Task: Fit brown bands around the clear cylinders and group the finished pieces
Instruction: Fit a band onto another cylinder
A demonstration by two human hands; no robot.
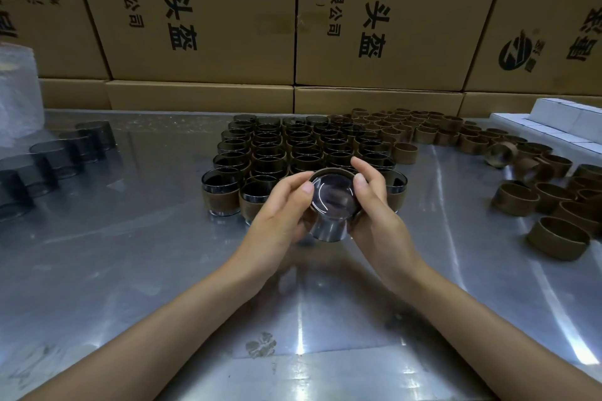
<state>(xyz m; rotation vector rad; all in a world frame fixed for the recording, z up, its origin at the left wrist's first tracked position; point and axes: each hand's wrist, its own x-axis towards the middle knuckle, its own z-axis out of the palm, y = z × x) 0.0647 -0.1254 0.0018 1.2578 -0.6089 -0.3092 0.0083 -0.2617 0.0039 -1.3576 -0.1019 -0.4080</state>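
Both hands hold one clear cylinder (329, 205) tilted toward me above the table's middle. My left hand (283, 212) grips its left side, thumb on the rim. My right hand (374, 205) grips its right side, thumb and fingers around the brown band (332, 171) that sits at the cylinder's far end. Just behind stands a block of finished banded cylinders (293, 153) in rows. Loose brown bands (521, 179) lie scattered at the right. Bare clear cylinders (58, 156) stand in a line at the left.
The steel table (146, 254) is shiny and reflective. Stacked cardboard boxes (293, 26) form a wall behind it. White small boxes (560, 124) sit at the far right, and a plastic-wrapped bundle (16, 91) stands at the far left.
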